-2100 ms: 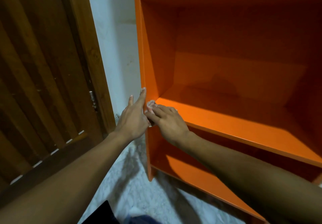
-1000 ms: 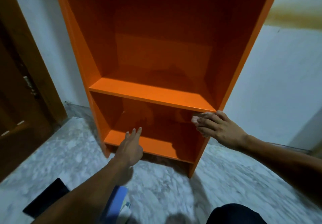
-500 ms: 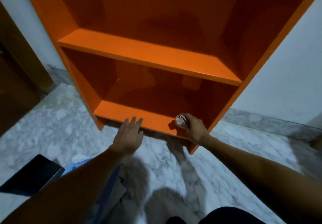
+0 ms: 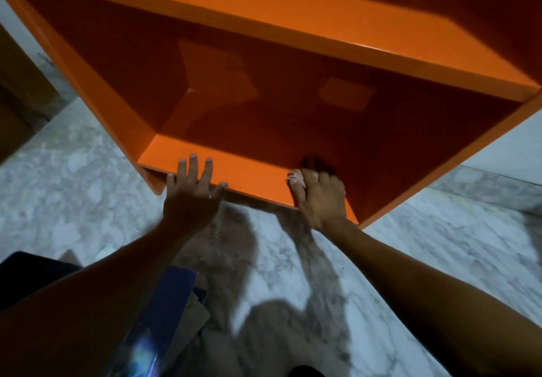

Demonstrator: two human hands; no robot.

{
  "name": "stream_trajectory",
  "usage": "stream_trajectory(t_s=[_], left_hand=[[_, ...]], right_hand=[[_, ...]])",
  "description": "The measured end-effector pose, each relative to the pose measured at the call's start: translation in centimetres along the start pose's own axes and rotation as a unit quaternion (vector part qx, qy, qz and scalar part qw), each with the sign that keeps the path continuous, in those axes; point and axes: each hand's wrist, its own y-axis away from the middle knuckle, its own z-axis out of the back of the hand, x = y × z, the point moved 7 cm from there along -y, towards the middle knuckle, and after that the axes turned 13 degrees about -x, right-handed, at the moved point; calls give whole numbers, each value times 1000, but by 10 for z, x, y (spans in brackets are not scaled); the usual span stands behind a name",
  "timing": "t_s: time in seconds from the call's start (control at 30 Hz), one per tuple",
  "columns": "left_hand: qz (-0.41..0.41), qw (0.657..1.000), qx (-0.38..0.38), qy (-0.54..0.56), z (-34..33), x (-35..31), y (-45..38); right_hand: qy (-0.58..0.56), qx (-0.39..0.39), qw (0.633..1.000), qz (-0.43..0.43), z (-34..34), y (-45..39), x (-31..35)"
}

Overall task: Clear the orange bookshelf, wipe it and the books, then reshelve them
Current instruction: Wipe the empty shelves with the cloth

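At floor level, the orange bookshelf (image 4: pixel 264 4) is filling the upper part of the head view, standing on a grey-white marble floor (image 4: pixel 293 274). Its compartments are showing only bare orange boards. The left hand (image 4: pixel 190 192) is lying flat with fingers straight and spread, fingertips resting on the front edge of the bottom shelf (image 4: pixel 243 168), near that shelf's left end. The right hand (image 4: pixel 319 195) is sitting further right on the same shelf, fingers curled round a small pale crumpled cloth (image 4: pixel 296 180), pressing it onto the board; only a bit of the cloth is peeking out on the left side of the fingers. The two hands are apart, bare shelf between them. Books (image 4: pixel 164 312) are lying on the floor at lower left, partly hidden under the left forearm: a blue cover with a glare spot, a brownish cover beneath it. No title or writing is readable on them, too blurred. A dark flat object (image 4: pixel 29 277) is lying at the left edge, cannot tell what it is. No brand or label is showing on the bookshelf.
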Motion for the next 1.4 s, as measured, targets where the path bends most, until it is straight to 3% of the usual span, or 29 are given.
stream_trajectory(t_s=[0.17,0.27,0.37,0.4,0.47,0.57,0.73,0.8,0.93,1.07,1.2,1.33,1.4], left_hand=[[-1,1000,-16,2,-2,5,-1],[4,1000,-3,0,-4,13,-3],[11,1000,-18,-3,0,23,-9],[12,1000,-21,-6,1,25,-10],[10,1000,-20,-13,0,27,-10],[12,1000,-19,-17,-5,26,-7],[33,999,-42,7,-1,26,-8],[26,998,-58,9,0,25,-7],[12,997,-75,31,1,30,-7],[43,997,-33,55,-3,50,-6],[54,997,-14,52,-3,72,-4],[54,997,-6,60,-1,80,-5],[51,996,-12,68,0,81,-4]], right_hand=[[-99,48,981,160,-21,25,50],[-230,71,927,286,-11,43,88],[-311,63,895,313,13,37,99],[-312,45,906,284,20,26,94],[-299,-22,943,146,29,-4,64],[-170,-93,981,-29,22,-44,3],[-23,-37,990,-132,-10,-83,-31],[25,-32,997,-69,-20,-82,-7],[-57,30,997,48,-40,-61,65],[-73,59,985,142,-40,-32,120],[-210,112,918,318,-37,9,158],[-319,44,873,367,0,11,168],[-325,6,885,334,2,-14,159]])
